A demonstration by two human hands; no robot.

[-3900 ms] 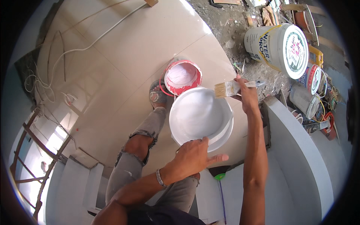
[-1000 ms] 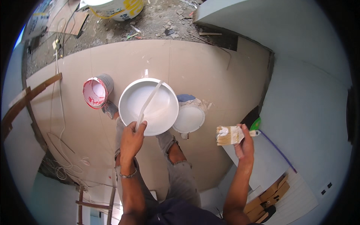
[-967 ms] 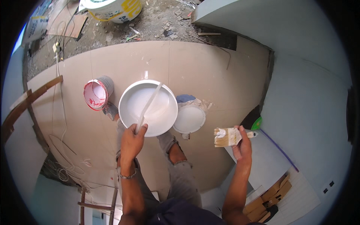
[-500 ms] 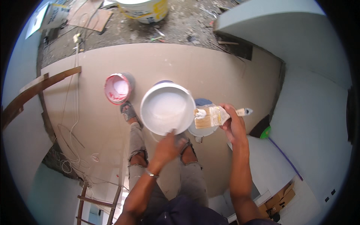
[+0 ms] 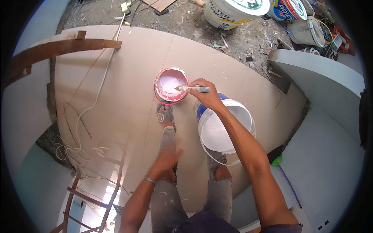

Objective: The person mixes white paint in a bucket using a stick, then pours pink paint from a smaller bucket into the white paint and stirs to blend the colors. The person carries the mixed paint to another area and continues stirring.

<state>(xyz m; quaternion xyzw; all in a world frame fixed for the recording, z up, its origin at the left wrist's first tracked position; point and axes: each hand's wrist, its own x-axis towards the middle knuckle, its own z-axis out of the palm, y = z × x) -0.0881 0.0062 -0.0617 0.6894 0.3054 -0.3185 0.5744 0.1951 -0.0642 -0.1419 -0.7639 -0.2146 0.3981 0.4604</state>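
Observation:
My right hand [image 5: 208, 95] grips a paintbrush [image 5: 193, 88] by its handle, and the bristles dip into a small red bucket [image 5: 160, 97] of pale paint on the tiled floor by my left foot. A larger white bucket [image 5: 223, 132] with a blue side and a wire handle sits under my right forearm, between my feet. Over my left knee, my left hand [image 5: 167, 155] is blurred, with fingers apart and nothing in it.
Big paint tubs [image 5: 233, 11] and rubble lie at the top. A rusty metal bar [image 5: 58, 48] and white cable [image 5: 105, 73] cross the left floor. A grey wall ledge [image 5: 318, 70] stands right, a green object [image 5: 276, 160] by it, and a metal frame [image 5: 89, 202] lower left.
My left hand has let go of the white bucket and dropped to my knee. My right hand has swung the brush left into the red bucket. The view has shifted.

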